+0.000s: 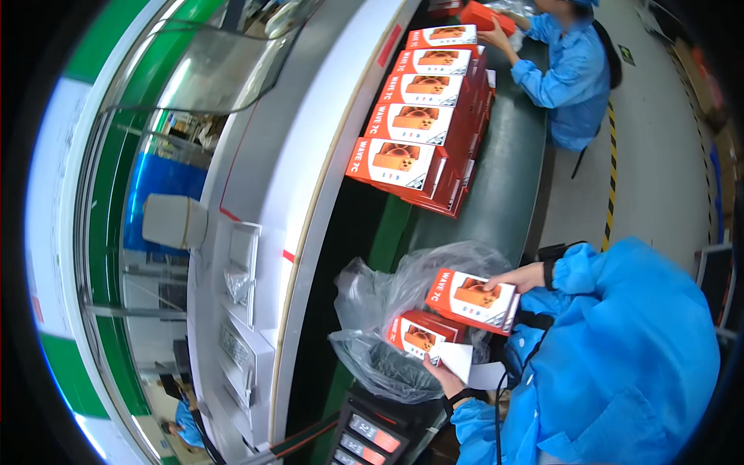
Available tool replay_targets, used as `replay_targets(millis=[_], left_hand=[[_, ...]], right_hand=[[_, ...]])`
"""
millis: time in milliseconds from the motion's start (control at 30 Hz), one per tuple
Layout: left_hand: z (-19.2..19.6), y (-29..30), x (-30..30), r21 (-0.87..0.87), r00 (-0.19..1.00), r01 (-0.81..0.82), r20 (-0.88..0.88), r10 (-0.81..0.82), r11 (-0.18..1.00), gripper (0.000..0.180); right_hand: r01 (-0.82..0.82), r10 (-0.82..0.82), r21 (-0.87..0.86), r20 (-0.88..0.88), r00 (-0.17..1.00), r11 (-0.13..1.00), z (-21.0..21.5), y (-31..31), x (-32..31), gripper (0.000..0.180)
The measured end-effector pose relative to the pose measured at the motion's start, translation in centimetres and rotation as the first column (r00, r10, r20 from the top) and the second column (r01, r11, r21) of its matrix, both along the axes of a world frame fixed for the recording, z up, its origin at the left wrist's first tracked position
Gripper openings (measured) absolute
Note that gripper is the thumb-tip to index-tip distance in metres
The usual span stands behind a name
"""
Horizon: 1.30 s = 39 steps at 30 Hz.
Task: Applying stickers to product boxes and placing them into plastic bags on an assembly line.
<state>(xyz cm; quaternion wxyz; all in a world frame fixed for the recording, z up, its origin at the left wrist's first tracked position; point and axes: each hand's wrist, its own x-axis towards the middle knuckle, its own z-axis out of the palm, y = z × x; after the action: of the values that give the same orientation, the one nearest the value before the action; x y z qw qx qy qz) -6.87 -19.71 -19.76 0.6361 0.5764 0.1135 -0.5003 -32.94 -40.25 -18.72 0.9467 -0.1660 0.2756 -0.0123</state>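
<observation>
My right hand (pixel 521 278) grips a red-and-white printed box (pixel 471 297) with a picture of an orange device on its face; the thumb lies across the top. Below it, my left hand (pixel 447 378) is closed at the lower edge of a second red-and-white box (pixel 419 335), which tilts beside the first. A white card or flap (pixel 456 361) stands up next to the left fingers; I cannot tell whether it belongs to the box. Around and beneath the boxes spreads a crumpled clear plastic bag (pixel 364 298). Both wrists have dark bands.
Several matching boxes (pixel 399 161) are stacked along the dark green conveyor belt (pixel 502 182). A co-worker in blue (pixel 573 85) handles a red box (pixel 487 17) at the far end. A white ledge (pixel 310 194) borders the belt. Near the bottom stands a black case (pixel 364 434) with labelled slots.
</observation>
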Motion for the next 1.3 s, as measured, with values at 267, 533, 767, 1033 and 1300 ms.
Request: replay_targets(millis=[267, 533, 767, 1033, 1300], left_hand=[[9.9, 1.2, -2.2, -0.017, 0.953, 0.299, -0.056, -0.299, 0.954, 0.06], [13.9, -11.8, -15.1, -0.055, 0.918, 0.397, 0.012, -0.397, 0.916, 0.045], [-6.2, -26.4, -24.0, -0.142, 0.87, 0.483, 0.185, -0.456, 0.864, 0.055], [-3.5, -26.7, -26.5, 0.324, 0.653, 0.401, 0.555, -0.515, 0.857, 0.047], [4.1, -25.7, -23.0, -0.14, 0.728, -0.374, 0.568, 0.384, 0.917, 0.026]], right_hand=[[0.47, -0.475, 0.077, 0.213, 0.854, 0.879, -0.6, -1.4, -15.6, 0.06], [0.577, -0.598, -0.288, 0.018, 0.801, 0.765, -2.3, -14.0, -20.9, 0.057], [0.08, -0.191, -0.522, -0.162, 0.968, 0.849, -2.6, -24.4, -17.6, 0.04], [-0.522, -0.559, -0.853, -0.429, 0.71, -0.009, -6.0, -26.1, -19.8, 0.068], [-0.101, 0.285, -0.991, -0.072, 0.956, 0.087, 8.5, -13.5, -10.1, 0.067]])
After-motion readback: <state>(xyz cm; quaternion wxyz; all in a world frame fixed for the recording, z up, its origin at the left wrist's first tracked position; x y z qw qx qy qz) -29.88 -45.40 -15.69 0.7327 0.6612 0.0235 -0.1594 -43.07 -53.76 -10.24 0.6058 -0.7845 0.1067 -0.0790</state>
